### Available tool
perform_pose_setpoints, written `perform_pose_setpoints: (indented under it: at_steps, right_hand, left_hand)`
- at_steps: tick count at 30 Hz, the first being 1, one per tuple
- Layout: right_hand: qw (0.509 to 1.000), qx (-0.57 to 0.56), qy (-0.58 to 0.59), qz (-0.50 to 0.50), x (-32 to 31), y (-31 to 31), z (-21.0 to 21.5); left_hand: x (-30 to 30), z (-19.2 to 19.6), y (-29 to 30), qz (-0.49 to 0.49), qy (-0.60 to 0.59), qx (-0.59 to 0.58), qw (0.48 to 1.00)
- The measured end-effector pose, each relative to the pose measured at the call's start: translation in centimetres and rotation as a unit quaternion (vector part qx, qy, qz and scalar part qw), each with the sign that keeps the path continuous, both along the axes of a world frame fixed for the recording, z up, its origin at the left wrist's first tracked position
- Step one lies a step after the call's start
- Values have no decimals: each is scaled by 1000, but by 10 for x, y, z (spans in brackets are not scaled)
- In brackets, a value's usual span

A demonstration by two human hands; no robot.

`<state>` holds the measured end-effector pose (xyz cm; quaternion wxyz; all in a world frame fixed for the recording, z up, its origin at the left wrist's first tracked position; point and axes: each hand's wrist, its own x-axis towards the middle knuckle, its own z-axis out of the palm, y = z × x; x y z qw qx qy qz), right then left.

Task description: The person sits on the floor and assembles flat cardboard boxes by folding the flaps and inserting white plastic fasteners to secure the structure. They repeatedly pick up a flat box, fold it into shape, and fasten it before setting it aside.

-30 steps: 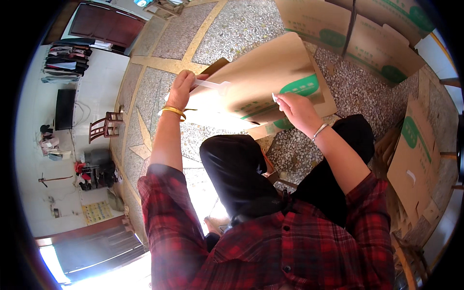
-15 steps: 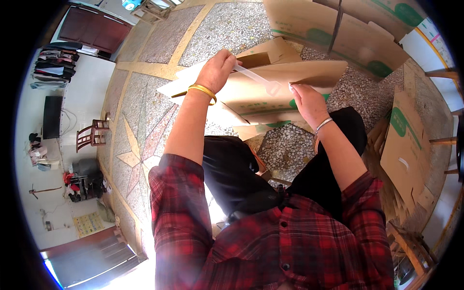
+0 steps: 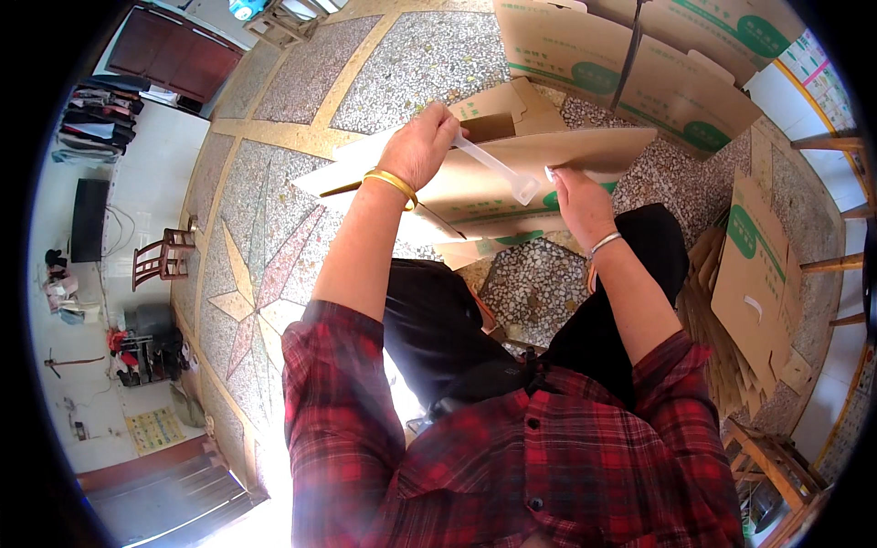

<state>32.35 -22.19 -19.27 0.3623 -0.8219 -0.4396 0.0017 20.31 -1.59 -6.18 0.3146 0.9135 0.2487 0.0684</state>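
Terrazzo floor (image 3: 402, 73) surrounds the cardboard carton (image 3: 470, 194). Left hand (image 3: 420, 144), pinching a white plastic strap (image 3: 493, 165), has shifted above the carton — bringing the strap's free end beside the right hand (image 3: 583, 203), which pinches a small white piece (image 3: 550, 173).

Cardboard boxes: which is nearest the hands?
The box at the picture's middle, by the left hand and right hand; the standing boxes and flat stack are farther off.

A hand could pass above the floor (image 3: 530, 292) between the knees, but the box (image 3: 480, 189) stands across beyond, a plastic strip (image 3: 494, 164) spans most of the gap between left hand (image 3: 418, 146) and right hand (image 3: 585, 203), and upright boxes (image 3: 681, 89) block the far right.
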Motion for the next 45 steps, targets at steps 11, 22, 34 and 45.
perform_pose_setpoints:
  at_steps: [11, 22, 34, 45]
  right_hand:
    - [992, -27, 65, 100, 0, -35, -16]
    - [987, -40, 119, 101, 9, -48, -6]
    - [896, 117, 406, 136, -15, -32, -14]
    - [908, 109, 396, 88, -28, -30, -14]
  left_hand:
    - [-8, 15, -28, -59, 152, -315, 935]
    - [28, 2, -19, -22, 157, -244, 957]
    - [59, -57, -18, -266, 185, -239, 916]
    - [57, -53, -26, -299, 168, -299, 891]
